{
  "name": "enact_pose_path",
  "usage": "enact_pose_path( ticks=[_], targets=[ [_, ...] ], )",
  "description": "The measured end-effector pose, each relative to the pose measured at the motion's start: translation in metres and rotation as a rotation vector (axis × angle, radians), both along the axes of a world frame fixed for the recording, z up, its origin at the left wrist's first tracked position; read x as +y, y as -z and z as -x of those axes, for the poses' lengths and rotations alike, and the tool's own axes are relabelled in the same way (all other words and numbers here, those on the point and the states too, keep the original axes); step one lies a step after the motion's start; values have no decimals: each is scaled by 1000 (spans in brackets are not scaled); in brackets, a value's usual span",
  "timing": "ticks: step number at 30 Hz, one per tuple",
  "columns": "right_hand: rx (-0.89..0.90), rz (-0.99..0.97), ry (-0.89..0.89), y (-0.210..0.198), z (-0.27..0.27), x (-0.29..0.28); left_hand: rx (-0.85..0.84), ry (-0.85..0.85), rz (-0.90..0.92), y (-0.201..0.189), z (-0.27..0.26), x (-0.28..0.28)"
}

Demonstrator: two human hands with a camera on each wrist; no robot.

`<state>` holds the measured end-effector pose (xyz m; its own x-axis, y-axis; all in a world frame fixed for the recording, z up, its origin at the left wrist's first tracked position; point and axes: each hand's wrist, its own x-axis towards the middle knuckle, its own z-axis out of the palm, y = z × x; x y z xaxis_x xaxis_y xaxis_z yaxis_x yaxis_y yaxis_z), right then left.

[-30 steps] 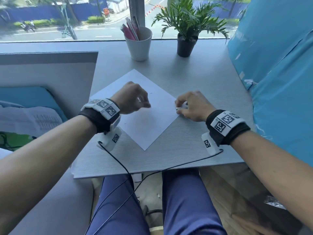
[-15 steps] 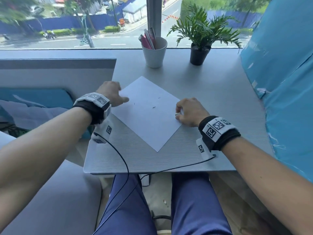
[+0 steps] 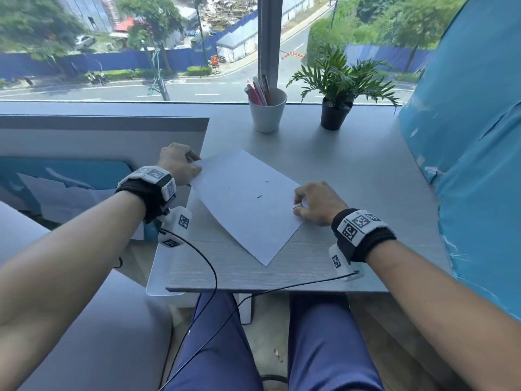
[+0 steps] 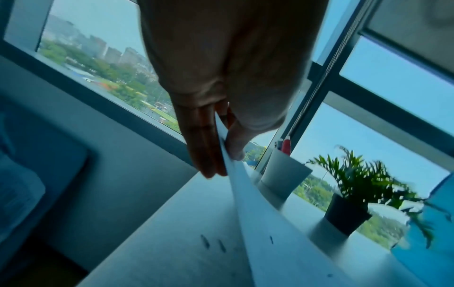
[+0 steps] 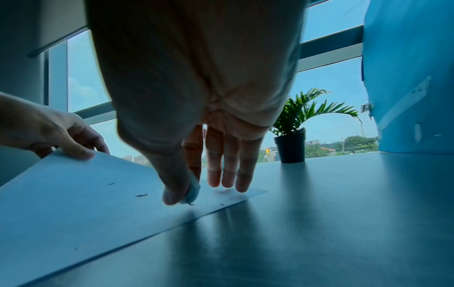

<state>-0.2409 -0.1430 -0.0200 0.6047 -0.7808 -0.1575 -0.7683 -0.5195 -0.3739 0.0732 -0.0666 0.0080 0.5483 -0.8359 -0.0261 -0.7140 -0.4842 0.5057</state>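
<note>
A white sheet of paper point(image 3: 248, 201) lies turned at an angle on the grey table point(image 3: 352, 170), with small dark specks point(image 3: 259, 196) on it. My left hand point(image 3: 189, 165) pinches the sheet's left corner between thumb and fingers and holds it raised off the table; the left wrist view shows the paper edge point(image 4: 258, 213) running out from the fingers point(image 4: 209, 151). My right hand point(image 3: 300, 206) is at the sheet's right corner and pinches a small white eraser point(image 5: 192, 191) between thumb and index finger. Its other fingertips point(image 5: 228, 180) touch the paper.
A white cup with pens point(image 3: 267, 114) and a potted plant point(image 3: 335, 88) stand at the back by the window. A blue covered surface point(image 3: 465, 136) rises along the right side. A grey partition point(image 3: 98, 131) borders the table's left. Wrist cables point(image 3: 208, 266) hang over the front edge.
My left hand has moved off the middle of the sheet to its left corner and now pinches and lifts it. My right hand has stayed at the right corner with the eraser.
</note>
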Motion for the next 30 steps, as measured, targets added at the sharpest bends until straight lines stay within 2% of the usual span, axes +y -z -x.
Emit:
enact_pose_path(
  ticks=[6, 11, 14, 17, 22, 26, 30],
  targets=[
    [-247, 44, 153, -39, 9, -11, 55, 167, 380, -45, 7, 11],
    [-580, 129, 207, -94, -2, -29, 33, 331, 580, -97, 21, 14],
    [-685, 107, 174, -109, -7, -35, -2, 410, 639, -120, 32, 14],
    [-741, 106, 179, -113, -9, -33, -27, 420, 675, -134, 37, 16],
    [-818, 78, 128, -109, -7, -27, -49, 454, 675, -141, 37, 21],
    [-864, 148, 137, -109, -5, -28, -29, 472, 695, -145, 43, 23],
    [-889, 52, 106, -118, -1, -27, -12, 509, 726, -154, 48, 24]
  ],
)
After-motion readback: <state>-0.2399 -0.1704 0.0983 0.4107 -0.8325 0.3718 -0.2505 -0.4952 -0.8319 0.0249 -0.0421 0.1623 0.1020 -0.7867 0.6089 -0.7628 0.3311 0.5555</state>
